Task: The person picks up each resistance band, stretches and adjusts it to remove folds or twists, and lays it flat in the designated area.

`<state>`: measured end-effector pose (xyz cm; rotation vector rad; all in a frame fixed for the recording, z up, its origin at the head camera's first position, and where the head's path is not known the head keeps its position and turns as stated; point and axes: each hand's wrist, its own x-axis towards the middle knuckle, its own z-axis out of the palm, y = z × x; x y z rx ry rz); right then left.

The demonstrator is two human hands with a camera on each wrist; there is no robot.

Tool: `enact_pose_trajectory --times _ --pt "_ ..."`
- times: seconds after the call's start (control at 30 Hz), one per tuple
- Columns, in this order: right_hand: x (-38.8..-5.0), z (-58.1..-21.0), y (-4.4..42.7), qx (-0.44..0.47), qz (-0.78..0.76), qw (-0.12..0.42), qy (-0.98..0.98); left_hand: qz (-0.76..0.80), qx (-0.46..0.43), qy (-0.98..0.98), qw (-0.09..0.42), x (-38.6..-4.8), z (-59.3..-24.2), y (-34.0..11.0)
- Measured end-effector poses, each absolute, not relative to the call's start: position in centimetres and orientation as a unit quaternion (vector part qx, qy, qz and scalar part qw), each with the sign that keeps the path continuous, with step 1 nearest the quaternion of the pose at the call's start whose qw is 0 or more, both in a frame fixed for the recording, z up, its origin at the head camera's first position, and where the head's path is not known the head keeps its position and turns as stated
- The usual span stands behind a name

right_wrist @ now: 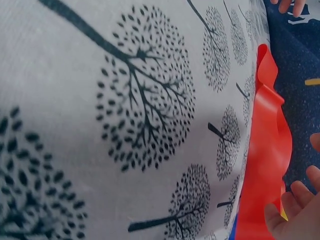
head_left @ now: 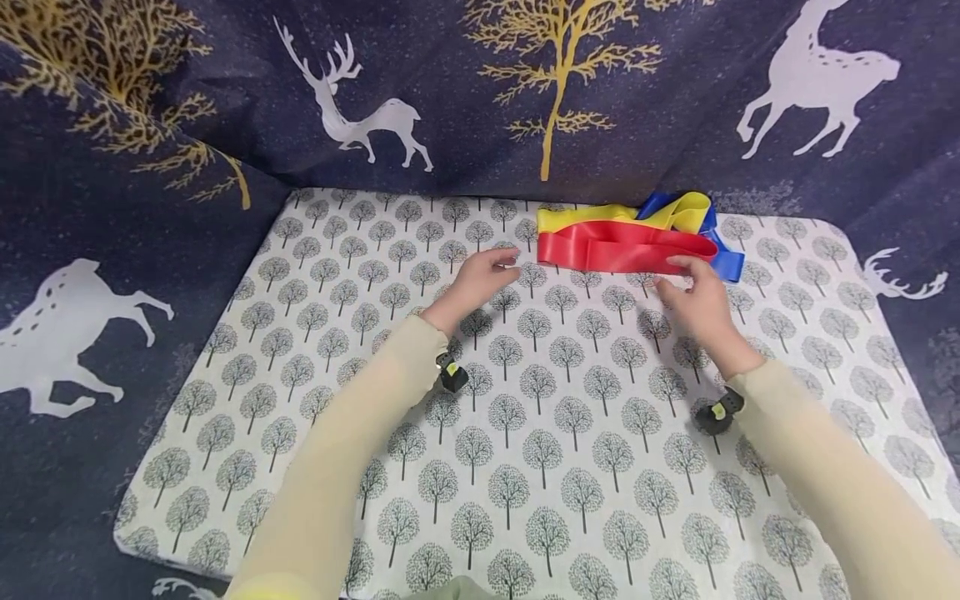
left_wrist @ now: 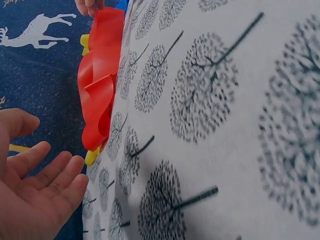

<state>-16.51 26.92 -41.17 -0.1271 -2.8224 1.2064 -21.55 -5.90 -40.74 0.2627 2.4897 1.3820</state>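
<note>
A folded red ribbon [head_left: 630, 248] lies in loose flat loops near the back edge of the table. Behind it is a yellow ribbon [head_left: 585, 218], looped at its right end, and a blue ribbon [head_left: 727, 265] shows behind and to the right. My left hand [head_left: 483, 279] hovers left of the ribbons, fingers spread and relaxed, with nothing in it. At the right end of the red ribbon is my right hand [head_left: 701, 304], its fingers loosely bent. Its fingertips [right_wrist: 272, 216] overlap the red ribbon in the right wrist view; whether they touch it I cannot tell.
A white cloth with tree prints [head_left: 540, 450] covers the table. Behind and at the sides hangs a dark blue curtain [head_left: 465, 92] with white deer and golden trees. The ribbons lie close to that curtain.
</note>
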Motion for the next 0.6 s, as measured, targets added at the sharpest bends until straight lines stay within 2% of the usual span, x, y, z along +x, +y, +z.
enact_pose_trajectory --times 0.4,0.6 --pt "-17.5 -40.4 28.4 -0.046 0.382 0.088 -0.919 0.485 0.096 0.855 0.157 -22.3 -40.6 -3.1" --pt "-18.2 -40.6 29.7 -0.066 0.379 0.092 -0.918 0.483 0.101 0.854 0.168 -22.7 -40.2 -1.9"
